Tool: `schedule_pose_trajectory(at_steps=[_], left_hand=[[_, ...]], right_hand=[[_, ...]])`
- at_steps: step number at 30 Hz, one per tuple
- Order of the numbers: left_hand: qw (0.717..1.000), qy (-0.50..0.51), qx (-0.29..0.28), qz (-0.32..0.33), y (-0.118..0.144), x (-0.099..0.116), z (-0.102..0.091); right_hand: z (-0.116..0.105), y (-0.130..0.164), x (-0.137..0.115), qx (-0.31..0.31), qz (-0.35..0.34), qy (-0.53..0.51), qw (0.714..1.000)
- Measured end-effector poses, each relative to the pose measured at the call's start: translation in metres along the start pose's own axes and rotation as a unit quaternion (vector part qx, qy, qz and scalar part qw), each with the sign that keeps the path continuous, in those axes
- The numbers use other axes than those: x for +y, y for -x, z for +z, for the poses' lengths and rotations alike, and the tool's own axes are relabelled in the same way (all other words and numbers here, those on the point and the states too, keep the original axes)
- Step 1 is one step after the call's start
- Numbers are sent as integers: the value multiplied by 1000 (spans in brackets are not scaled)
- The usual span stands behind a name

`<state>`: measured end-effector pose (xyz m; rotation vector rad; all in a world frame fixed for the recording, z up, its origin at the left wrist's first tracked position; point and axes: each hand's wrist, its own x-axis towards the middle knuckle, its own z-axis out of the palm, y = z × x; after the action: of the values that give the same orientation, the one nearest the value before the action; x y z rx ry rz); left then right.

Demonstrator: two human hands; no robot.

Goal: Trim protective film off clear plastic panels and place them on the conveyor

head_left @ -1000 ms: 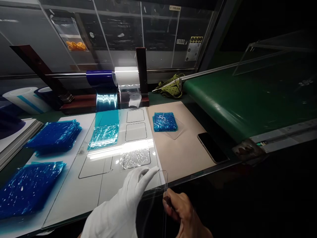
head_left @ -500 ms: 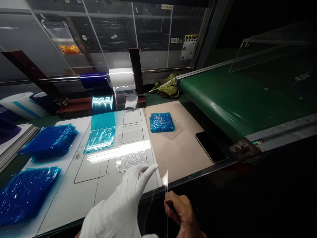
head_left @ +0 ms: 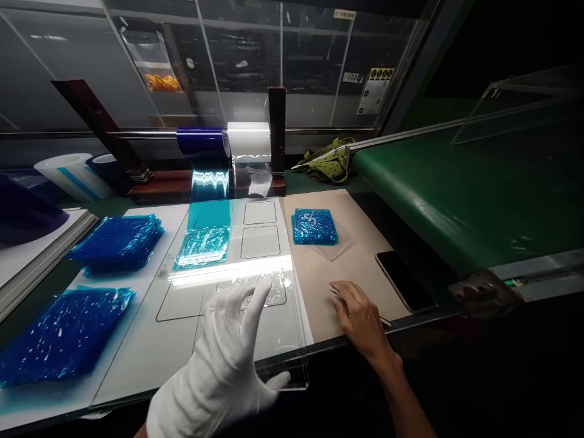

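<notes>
My left hand, in a white glove, grips a clear plastic plate between thumb and fingers. The plate is tilted over the table's front edge, and its outline is hard to follow against the white board. My bare right hand is low over the beige sheet, fingers curled round a thin stick-like tool; its exact kind is not clear. Beyond that hand a stack of blue film-covered pieces lies partly on another clear plate.
Two piles of blue film pieces lie left. A blue film roll and a clear film roll hang on a rod behind the marked board. A phone lies right, near a green conveyor belt.
My right hand has left the plate's edge and moved up and right over the beige sheet. My left hand keeps the plate, now turned flatter. The view has shifted left.
</notes>
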<state>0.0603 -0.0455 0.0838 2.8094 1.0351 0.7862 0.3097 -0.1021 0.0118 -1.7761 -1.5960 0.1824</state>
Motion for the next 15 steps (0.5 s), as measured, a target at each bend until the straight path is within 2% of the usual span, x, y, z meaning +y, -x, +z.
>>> schedule_pose_trajectory(at_steps=[3, 7, 11, 15], left_hand=[[1000, 3, 3, -12, 2, 0, 1], [1000, 8, -15, -15, 1, 4, -1], [1000, -1, -10, -20, 0, 9, -2], [1000, -6, -2, -20, 1, 10, -3]], right_hand=[[-7, 6, -28, 22, -21, -112, 993], [-20, 17, -70, 3, -8, -291, 957], [-20, 16, -81, -28, 33, -346, 937], [-15, 17, -82, -38, 43, -355, 933]])
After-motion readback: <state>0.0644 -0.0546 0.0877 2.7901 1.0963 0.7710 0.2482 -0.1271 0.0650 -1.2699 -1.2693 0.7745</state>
